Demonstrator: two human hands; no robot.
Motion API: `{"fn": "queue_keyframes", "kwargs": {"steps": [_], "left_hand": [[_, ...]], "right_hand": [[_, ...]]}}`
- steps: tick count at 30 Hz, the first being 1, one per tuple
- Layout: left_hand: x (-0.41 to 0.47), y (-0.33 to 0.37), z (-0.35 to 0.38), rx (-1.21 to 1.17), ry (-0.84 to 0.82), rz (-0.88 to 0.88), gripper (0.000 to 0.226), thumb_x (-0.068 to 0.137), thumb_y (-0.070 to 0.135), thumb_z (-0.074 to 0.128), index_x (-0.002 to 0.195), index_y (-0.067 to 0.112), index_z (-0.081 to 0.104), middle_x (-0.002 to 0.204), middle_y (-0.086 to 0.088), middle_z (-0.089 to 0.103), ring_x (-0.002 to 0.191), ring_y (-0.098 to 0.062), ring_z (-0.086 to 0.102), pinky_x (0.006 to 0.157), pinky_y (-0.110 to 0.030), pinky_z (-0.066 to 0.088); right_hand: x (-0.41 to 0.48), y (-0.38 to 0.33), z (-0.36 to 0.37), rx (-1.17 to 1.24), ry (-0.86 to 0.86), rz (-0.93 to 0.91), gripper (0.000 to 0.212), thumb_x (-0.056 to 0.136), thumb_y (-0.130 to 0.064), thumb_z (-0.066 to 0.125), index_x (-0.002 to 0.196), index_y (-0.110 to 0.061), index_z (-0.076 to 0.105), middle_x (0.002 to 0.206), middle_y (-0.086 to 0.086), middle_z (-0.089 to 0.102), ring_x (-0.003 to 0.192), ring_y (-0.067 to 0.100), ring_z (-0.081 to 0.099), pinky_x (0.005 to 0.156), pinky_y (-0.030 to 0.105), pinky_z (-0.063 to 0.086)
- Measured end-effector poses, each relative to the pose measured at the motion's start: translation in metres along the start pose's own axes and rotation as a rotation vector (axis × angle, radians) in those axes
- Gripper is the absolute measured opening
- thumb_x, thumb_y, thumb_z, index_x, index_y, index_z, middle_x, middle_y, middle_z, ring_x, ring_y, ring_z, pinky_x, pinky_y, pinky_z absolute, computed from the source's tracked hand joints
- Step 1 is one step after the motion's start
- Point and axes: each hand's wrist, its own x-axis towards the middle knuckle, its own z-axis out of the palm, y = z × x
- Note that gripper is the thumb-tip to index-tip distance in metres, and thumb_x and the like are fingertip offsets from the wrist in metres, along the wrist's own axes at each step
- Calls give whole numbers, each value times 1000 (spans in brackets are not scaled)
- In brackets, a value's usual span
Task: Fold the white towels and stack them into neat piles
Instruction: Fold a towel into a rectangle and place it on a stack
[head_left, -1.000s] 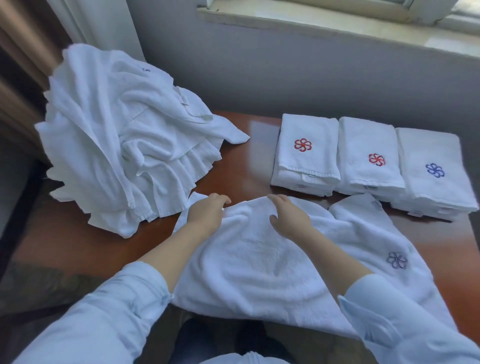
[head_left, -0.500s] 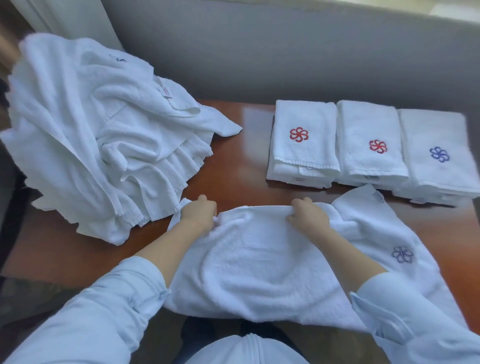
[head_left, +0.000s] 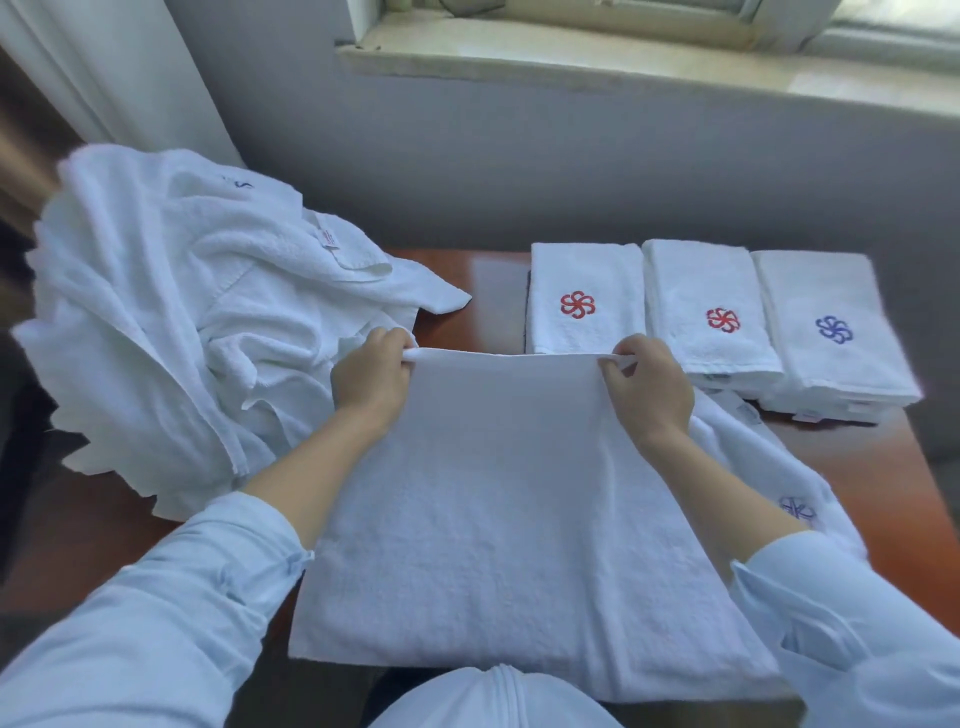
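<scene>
A white towel (head_left: 519, 519) is stretched taut in front of me, its top edge lifted above the table. My left hand (head_left: 371, 376) grips the left end of that edge and my right hand (head_left: 647, 387) grips the right end. The towel's lower part drapes over the table's near edge; a blue flower emblem (head_left: 797, 509) shows on its right flap. Three folded piles stand in a row at the back right: two with red flowers (head_left: 584, 299) (head_left: 709, 306) and one with a blue flower (head_left: 831, 322). A heap of unfolded white towels (head_left: 171, 322) lies at the left.
The brown wooden table (head_left: 893, 493) ends at a grey wall below a window sill (head_left: 571, 57). A white curtain (head_left: 119, 73) hangs at the back left. The heap overhangs the table's left side.
Both hands closed on the towel's far edge, moved apart and raised it, pulling the towel flat and taut. The camera tilted up a little.
</scene>
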Motion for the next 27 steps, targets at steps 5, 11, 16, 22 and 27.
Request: {"fn": "queue_keyframes", "kwargs": {"steps": [5,11,16,22,27], "left_hand": [[-11,-10,3,92,-62,60,12,93,13,49,96,18,60,104,-1,60,78,-29,57,60,-32,36],[-38,-17,8,171,-161,101,15,88,9,49,88,23,57,94,2,59,73,-27,58,58,-30,36],[-61,-23,7,263,-213,107,13,86,10,51,88,23,53,90,3,58,72,-24,56,56,-28,37],[-103,-35,13,341,-349,89,9,90,15,50,97,20,53,100,1,57,85,-25,60,61,-28,38],[-132,-39,28,425,-493,20,15,96,14,47,109,17,53,110,-1,57,93,-24,62,65,-31,41]], "right_hand": [[-11,4,-5,-168,-43,-116,8,90,-25,63,87,-18,59,88,-6,58,76,22,57,57,29,33],[-32,10,-16,-359,-172,-276,10,87,-28,68,86,-19,64,86,-3,66,88,23,61,61,30,39],[-48,23,-23,-433,-275,-448,13,81,-31,76,82,-19,70,75,-2,55,83,24,57,70,27,30],[-73,39,-13,-548,-468,-544,12,88,-39,63,90,-27,61,78,-11,54,89,13,53,76,22,22],[-102,46,-3,-635,-618,-475,4,88,-26,55,86,-25,51,84,-8,60,83,17,55,67,26,29]]}}
